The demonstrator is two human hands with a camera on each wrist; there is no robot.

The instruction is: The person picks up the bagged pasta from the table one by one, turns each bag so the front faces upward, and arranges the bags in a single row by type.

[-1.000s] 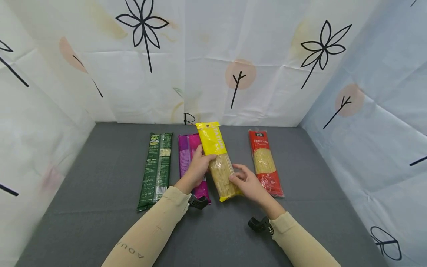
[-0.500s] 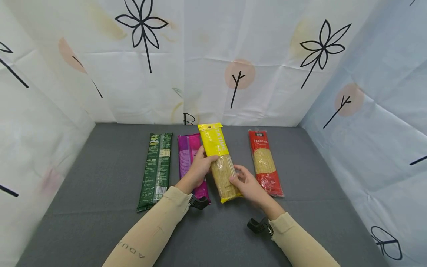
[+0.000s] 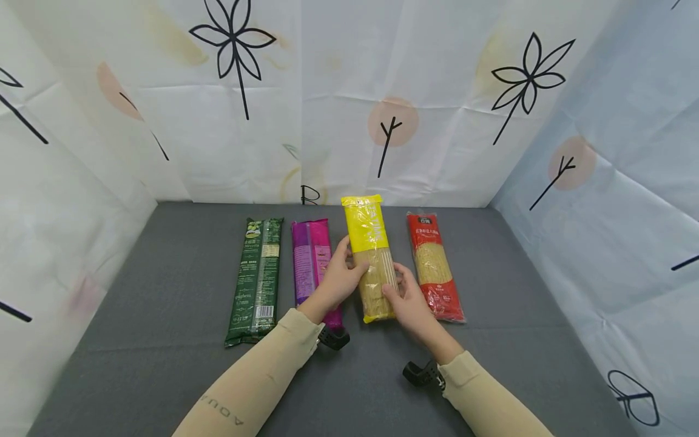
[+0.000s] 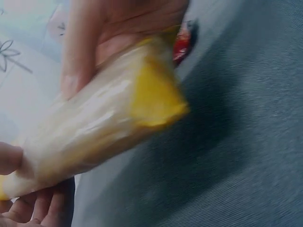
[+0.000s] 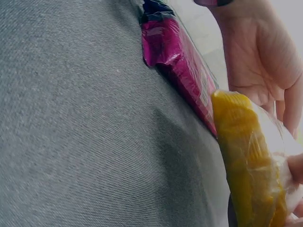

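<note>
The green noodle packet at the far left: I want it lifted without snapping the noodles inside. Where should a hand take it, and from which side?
Grip the green noodle packet around its middle, coming from its free left edge. It lies flat and lengthwise, and the magenta packet lies close on its right. A mid-length hold probably bends the long, thin pack least.

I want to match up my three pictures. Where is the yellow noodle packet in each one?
Head view: the yellow noodle packet is in the middle, held by the left hand and right hand.
Left wrist view: it crosses the frame's left half.
Right wrist view: lower right corner.
Shared landmark: the grey table, seen in every view.
</note>
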